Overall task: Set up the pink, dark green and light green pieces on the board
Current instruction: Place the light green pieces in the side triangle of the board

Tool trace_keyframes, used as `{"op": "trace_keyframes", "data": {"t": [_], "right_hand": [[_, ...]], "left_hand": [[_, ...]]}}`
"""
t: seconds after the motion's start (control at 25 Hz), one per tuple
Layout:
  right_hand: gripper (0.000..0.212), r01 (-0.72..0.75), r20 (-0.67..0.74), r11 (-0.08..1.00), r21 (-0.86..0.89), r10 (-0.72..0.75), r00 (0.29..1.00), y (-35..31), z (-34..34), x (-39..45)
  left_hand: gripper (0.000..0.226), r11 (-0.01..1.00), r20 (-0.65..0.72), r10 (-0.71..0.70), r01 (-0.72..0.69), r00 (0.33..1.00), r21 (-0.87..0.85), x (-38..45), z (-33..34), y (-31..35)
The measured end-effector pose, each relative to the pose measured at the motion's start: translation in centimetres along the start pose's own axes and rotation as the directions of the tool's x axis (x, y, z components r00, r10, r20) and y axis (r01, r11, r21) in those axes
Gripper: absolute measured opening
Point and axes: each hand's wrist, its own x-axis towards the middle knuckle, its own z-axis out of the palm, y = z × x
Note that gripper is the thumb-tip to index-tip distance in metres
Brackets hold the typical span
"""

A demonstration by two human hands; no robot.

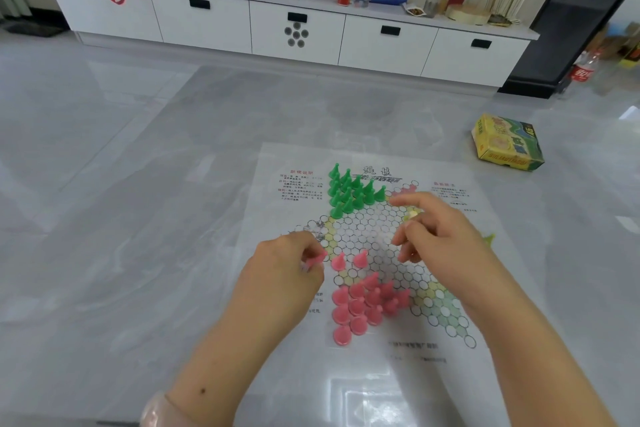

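A paper Chinese-checkers board (374, 239) lies on the grey floor. Several dark green cone pieces (349, 191) stand bunched at its far-left point. Several pink pieces (363, 305) cluster on its near point, and two more pink ones (349, 261) stand a little further up. My left hand (287, 270) sits left of them, fingers closed on pink pieces (317, 259). My right hand (440, 236) hovers over the board's right side, pinching a small pale yellowish piece (412, 214) at thumb and forefinger. A light green piece (489, 239) peeks out beyond that hand.
A yellow-green game box (507, 144) lies on the floor at the far right. A low white cabinet (294, 28) loaded with bags, bottles and cans runs along the back wall. A plastic bottle (583, 71) stands by the dark furniture on the right.
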Motion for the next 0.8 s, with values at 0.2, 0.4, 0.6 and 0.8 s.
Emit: {"op": "trace_keyframes", "data": {"t": [0.2,0.4,0.6,0.8], "right_hand": [[0.021,0.097,0.093,0.968,-0.231,-0.077,0.993,0.9,1.6,0.7],[0.013,0.137,0.141,0.916,-0.378,-0.089,0.986,1.3,2.2,0.9],[0.012,0.128,0.142,0.908,-0.400,-0.077,0.987,1.2,2.0,0.8],[0.014,0.123,0.196,0.924,-0.362,-0.053,0.979,1.1,1.8,0.4]], "left_hand": [[0.018,0.999,0.009,0.035,-0.035,0.999,-0.033,0.3,0.4,0.3],[0.028,0.999,0.039,0.038,-0.038,0.999,0.012,0.0,1.1,0.4],[0.027,0.997,0.037,0.070,-0.071,0.997,0.032,0.1,1.6,0.4],[0.032,0.995,0.054,0.098,-0.098,0.994,0.005,0.1,1.8,0.6]]}}
